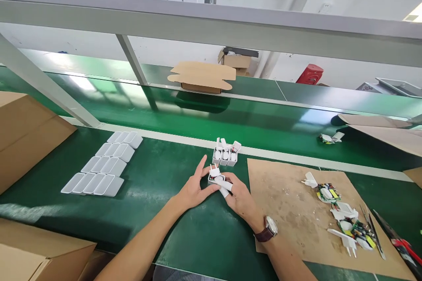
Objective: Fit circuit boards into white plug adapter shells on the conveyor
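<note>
White charger (215, 173) sits between left hand (197, 189) and right hand (241, 196), both holding it.

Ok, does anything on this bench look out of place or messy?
One circuit board with white parts sits alone beyond the white strip, apart from the boards jumbled on the brown cardboard sheet, so it looks stray. That sheet is also blotched with dark stains and small specks.

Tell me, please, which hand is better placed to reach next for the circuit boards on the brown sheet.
Probably the right hand: it lies closer to the circuit boards than the left hand, though both are at the white charger.
</note>
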The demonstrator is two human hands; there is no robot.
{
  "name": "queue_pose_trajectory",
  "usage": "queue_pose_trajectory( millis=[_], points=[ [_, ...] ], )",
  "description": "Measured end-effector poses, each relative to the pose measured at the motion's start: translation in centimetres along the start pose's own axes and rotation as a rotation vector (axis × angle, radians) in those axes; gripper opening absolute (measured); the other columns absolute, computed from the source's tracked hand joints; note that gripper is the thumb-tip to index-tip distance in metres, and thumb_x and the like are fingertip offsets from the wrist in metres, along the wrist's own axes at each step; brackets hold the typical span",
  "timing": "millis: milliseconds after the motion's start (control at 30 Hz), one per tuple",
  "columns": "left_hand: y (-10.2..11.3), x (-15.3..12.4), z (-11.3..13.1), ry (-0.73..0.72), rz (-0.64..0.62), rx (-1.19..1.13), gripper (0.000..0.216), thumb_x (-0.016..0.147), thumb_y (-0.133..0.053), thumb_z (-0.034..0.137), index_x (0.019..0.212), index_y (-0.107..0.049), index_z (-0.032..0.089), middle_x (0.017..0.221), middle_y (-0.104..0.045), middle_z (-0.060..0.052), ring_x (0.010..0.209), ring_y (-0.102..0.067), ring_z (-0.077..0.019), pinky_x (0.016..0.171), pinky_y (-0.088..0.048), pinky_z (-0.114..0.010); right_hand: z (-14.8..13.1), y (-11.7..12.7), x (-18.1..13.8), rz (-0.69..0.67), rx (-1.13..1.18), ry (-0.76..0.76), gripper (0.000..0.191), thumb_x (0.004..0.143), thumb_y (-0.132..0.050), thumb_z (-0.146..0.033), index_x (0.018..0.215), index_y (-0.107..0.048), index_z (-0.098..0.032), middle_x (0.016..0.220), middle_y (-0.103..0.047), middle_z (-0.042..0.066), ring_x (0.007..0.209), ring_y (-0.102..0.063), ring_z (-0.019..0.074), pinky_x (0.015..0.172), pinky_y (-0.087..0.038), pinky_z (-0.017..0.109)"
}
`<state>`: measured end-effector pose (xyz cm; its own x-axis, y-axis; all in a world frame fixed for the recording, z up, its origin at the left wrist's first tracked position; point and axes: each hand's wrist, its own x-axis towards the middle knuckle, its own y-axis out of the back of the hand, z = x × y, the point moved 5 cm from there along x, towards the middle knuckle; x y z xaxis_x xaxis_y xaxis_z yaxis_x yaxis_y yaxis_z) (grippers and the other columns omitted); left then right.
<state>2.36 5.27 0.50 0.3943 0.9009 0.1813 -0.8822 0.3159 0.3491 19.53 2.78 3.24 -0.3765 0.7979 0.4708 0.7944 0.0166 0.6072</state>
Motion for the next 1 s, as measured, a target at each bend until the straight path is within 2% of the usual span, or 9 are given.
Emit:
queue_pose_trajectory(
  millis=[100, 167, 267, 333, 433, 567, 833, 1000],
  points=[
    [0.2, -0.1, 0.5, -0.047, 0.027, 0.016, 0.109, 0.087, -0.077, 0.042, 0.164, -0.001, 0.030, 0.149, -0.058, -0.016, 0.139, -0.056, -0.0301, 0.115, -0.046, -0.055, 0.0, 0.1, -0.1, 0.013, 0.003, -0.012, 0.046, 0.095, -0.053, -0.008, 0.137, -0.059, -0.026, 0.126, -0.067, 0.011, 0.109, -0.070, 0.0244, 0.091, -0.063, 0.041],
    [0.3, -0.2, 0.9, -0.093, 0.061, 0.028, 0.107, 0.086, -0.078, 0.042, 0.163, -0.006, 0.029, 0.147, -0.060, -0.016, 0.134, -0.060, -0.0289, 0.112, -0.049, -0.053, 0.1, 0.0, -0.1, -0.030, -0.026, -0.029, 0.047, 0.092, -0.052, -0.005, 0.134, -0.061, -0.025, 0.125, -0.067, 0.011, 0.107, -0.071, 0.0244, 0.088, -0.064, 0.040],
    [0.4, -0.2, 1.2, -0.137, 0.131, 0.057, 0.094, 0.090, -0.074, 0.039, 0.162, -0.015, 0.028, 0.133, -0.069, -0.012, 0.120, -0.069, -0.0253, 0.105, -0.056, -0.047, 0.3, -0.2, 0.1, -0.091, -0.050, -0.034, 0.047, 0.092, -0.052, -0.004, 0.132, -0.063, -0.025, 0.125, -0.068, 0.010, 0.106, -0.071, 0.0241, 0.088, -0.064, 0.039],
    [0.6, -0.2, 1.2, -0.155, 0.198, 0.071, 0.079, 0.095, -0.067, 0.036, 0.160, -0.022, 0.026, 0.120, -0.074, -0.010, 0.111, -0.072, -0.0225, 0.101, -0.058, -0.044, 0.5, -0.2, 0.1, -0.069, -0.050, -0.046, 0.044, 0.095, -0.053, -0.009, 0.135, -0.060, -0.026, 0.128, -0.069, 0.010, 0.110, -0.071, 0.0243, 0.092, -0.063, 0.041],
    [1.1, -0.1, 0.9, -0.159, 0.281, 0.071, 0.057, 0.102, -0.054, 0.035, 0.155, -0.033, 0.025, 0.109, -0.076, -0.006, 0.100, -0.074, -0.0192, 0.093, -0.061, -0.038, 0.8, -0.2, -0.2, -0.032, -0.076, -0.053, 0.041, 0.099, -0.054, -0.017, 0.139, -0.056, -0.025, 0.131, -0.068, 0.012, 0.115, -0.070, 0.0255, 0.096, -0.063, 0.044],
    [1.4, 0.2, 0.6, -0.147, 0.313, 0.063, 0.048, 0.103, -0.052, 0.039, 0.146, -0.043, 0.022, 0.101, -0.076, -0.006, 0.091, -0.074, -0.0180, 0.082, -0.063, -0.034, 0.9, -0.5, -0.5, -0.043, -0.102, -0.053, 0.038, 0.100, -0.053, -0.019, 0.138, -0.056, -0.025, 0.131, -0.069, 0.011, 0.113, -0.071, 0.0248, 0.094, -0.063, 0.042],
    [1.5, 0.4, 0.4, -0.128, 0.329, 0.027, 0.047, 0.101, -0.055, 0.037, 0.143, -0.043, 0.022, 0.097, -0.075, -0.004, 0.085, -0.073, -0.0163, 0.077, -0.063, -0.031, -0.2, -0.7, 0.1, -0.069, -0.134, -0.008, 0.032, 0.100, -0.051, -0.017, 0.129, -0.061, -0.025, 0.121, -0.070, 0.010, 0.107, -0.071, 0.0241, 0.089, -0.064, 0.041],
    [1.5, 0.4, 0.1, -0.118, 0.318, 0.034, 0.048, 0.102, -0.054, 0.039, 0.145, -0.040, 0.021, 0.095, -0.074, -0.004, 0.085, -0.072, -0.0166, 0.076, -0.062, -0.031, 0.8, 0.1, 0.0, -0.019, 0.018, -0.118, 0.040, 0.096, -0.062, -0.025, 0.136, -0.056, -0.028, 0.126, -0.069, 0.008, 0.109, -0.071, 0.0220, 0.092, -0.063, 0.039]
  ],
)
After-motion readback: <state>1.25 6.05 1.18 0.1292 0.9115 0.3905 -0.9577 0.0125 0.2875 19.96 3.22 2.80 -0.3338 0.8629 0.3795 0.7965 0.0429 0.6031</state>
